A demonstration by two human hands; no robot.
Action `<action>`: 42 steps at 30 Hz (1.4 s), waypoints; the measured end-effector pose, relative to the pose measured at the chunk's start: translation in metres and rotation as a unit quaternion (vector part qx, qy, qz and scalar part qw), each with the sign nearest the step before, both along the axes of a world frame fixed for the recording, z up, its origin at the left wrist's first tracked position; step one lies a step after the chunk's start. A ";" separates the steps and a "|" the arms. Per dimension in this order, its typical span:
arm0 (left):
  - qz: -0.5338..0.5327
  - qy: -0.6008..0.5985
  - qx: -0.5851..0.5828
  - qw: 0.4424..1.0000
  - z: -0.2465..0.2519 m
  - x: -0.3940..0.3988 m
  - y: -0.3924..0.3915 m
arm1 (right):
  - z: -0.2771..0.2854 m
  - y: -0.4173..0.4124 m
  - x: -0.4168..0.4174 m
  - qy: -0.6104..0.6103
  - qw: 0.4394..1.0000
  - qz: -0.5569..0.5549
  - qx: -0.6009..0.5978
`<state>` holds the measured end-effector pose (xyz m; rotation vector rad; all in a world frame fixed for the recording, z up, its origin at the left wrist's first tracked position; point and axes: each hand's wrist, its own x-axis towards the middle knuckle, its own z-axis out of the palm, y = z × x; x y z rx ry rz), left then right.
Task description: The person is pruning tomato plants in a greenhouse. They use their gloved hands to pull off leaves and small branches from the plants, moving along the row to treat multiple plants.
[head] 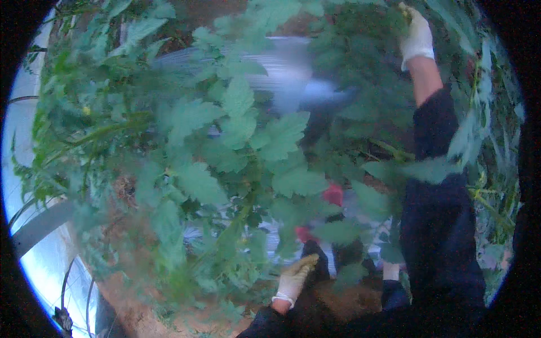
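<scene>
My right hand (417, 36) wears a pale work glove and reaches up to the far right, among tomato-like leaves. Its fingertips meet the foliage at the top, and blur hides whether a stem or leaf is between them. Low in the view, near my body, my left hand (298, 274) is in a similar glove with yellowish fingers. Those fingers lie close together beside a dark shape, and I cannot tell if they hold anything. Between both hands spread broad green lobed leaves (236, 118) on a thick green stem (243, 215).
Shiny plastic film (291, 55) covers ground behind the leaves. Two blurred red things (333, 194) show through the foliage. Brown soil (139, 304) lies lower left, beside a pale sheet wall (42, 279) with a grey curved band (40, 226). More plants (498, 169) crowd the right.
</scene>
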<state>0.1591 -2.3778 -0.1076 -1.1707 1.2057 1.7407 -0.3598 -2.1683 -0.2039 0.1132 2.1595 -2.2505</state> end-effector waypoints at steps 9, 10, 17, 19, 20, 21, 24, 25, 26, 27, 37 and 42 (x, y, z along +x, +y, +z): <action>-0.054 0.025 -0.039 0.997 0.039 -0.018 0.012 | 0.007 -0.079 0.114 -0.279 0.958 0.049 -0.044; -0.065 0.043 -0.038 0.996 0.040 -0.020 0.014 | 0.029 -0.082 0.126 -0.294 0.952 0.060 -0.064; -0.067 0.027 -0.085 0.994 0.068 -0.001 0.032 | 0.126 -0.087 0.220 -0.370 0.904 0.160 -0.142; -0.081 0.030 -0.100 0.991 0.060 0.013 0.022 | 0.139 -0.084 0.224 -0.358 0.898 0.184 -0.178; -0.080 0.043 -0.096 0.991 0.060 0.016 0.020 | 0.147 -0.086 0.226 -0.324 0.914 0.191 -0.149; -0.079 0.056 -0.092 0.991 0.061 0.019 0.018 | 0.155 -0.090 0.230 -0.289 0.929 0.199 -0.119; -0.045 0.105 -0.058 0.992 0.060 0.036 0.008 | 0.197 -0.123 0.232 -0.154 0.956 0.247 0.032; -0.028 0.123 -0.043 0.991 0.058 0.045 0.006 | 0.213 -0.141 0.231 -0.109 0.952 0.275 0.084; -0.016 0.135 -0.029 0.990 0.057 0.055 0.000 | 0.229 -0.163 0.228 -0.062 0.942 0.299 0.137; 0.001 0.146 -0.018 0.989 0.059 0.068 -0.006 | 0.243 -0.188 0.226 -0.023 0.926 0.350 0.140; 0.175 0.130 -0.087 0.972 0.087 0.126 -0.045 | 0.120 -0.368 0.132 -0.101 0.800 0.457 0.375; 0.237 0.070 -0.106 0.963 0.060 0.162 -0.046 | -0.009 -0.422 0.048 0.239 0.690 0.472 0.494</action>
